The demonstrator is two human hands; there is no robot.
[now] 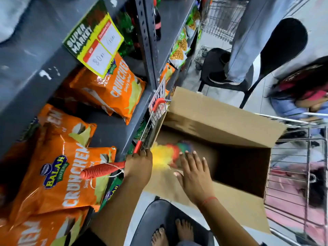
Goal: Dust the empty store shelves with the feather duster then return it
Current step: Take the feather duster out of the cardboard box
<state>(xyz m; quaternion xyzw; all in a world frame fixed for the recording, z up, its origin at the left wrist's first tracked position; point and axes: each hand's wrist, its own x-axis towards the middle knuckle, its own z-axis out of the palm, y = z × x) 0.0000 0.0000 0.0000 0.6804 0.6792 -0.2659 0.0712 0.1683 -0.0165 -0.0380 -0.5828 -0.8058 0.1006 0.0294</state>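
Blurring feather duster (165, 155) — left grip (138, 166) closed, box-bound

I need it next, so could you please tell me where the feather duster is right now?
In the head view, low centre: the left hand holds the feather duster, its bright feathers inside the open cardboard box.

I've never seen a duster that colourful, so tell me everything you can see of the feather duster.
The feather duster has a ribbed orange-red handle, plastic by the look, with a thin white cord loop near its end. Its fluffy head runs yellow, then orange-red, green and blue, and is blurred. It lies roughly level, head reaching into the open cardboard box in the cart. The left hand grips the handle; the right hand, open, hovers beside the head, contact unclear.
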